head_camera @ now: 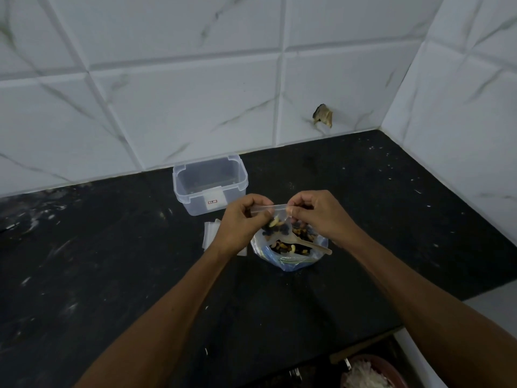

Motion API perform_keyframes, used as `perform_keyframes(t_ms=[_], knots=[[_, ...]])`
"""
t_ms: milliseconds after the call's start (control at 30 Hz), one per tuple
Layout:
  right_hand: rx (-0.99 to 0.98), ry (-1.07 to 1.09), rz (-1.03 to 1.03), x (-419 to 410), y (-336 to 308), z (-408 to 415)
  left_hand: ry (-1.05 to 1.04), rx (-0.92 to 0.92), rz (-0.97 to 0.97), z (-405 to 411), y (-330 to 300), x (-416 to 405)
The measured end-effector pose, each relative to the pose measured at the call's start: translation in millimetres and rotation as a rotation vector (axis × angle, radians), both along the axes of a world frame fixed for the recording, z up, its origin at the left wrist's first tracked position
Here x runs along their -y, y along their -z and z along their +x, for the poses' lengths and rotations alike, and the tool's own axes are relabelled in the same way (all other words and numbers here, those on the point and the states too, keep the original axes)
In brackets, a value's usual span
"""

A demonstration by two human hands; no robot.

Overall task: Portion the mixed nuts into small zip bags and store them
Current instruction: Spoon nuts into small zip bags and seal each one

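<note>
A small clear zip bag (pixel 272 219) with some mixed nuts in it hangs between my two hands above the counter. My left hand (pixel 240 222) pinches the left end of its zip strip. My right hand (pixel 319 214) pinches the right end. Just below them a larger open plastic bag of mixed nuts (pixel 291 252) sits on the black counter, with a pale plastic spoon (pixel 310 243) lying in it. A few empty small zip bags (pixel 210 233) lie flat to the left, partly hidden by my left wrist. An empty clear storage box (pixel 209 186) stands behind them.
The black counter (pixel 112 261) runs back to white marble-pattern wall tiles, with a corner at the far right. A chipped hole (pixel 323 116) marks the wall. At the bottom right, below the counter edge, a bowl with white contents (pixel 369 372) shows.
</note>
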State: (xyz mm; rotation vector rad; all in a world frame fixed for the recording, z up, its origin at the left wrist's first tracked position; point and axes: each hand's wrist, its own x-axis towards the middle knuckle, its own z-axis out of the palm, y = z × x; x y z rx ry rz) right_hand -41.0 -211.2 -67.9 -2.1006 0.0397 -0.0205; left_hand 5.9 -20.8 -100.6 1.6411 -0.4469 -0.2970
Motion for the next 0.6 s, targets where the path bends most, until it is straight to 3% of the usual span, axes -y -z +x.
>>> perform_keyframes(t_ms=[300,600], knots=[[0.054,-0.012,-0.066,-1.4,3.3,4.7,-0.016,0.114,0.172,6.2,-2.0,8.2],[0.109,-0.004,-0.091,-1.7,4.2,4.2,0.010,0.095,0.137,5.8,-3.7,8.6]])
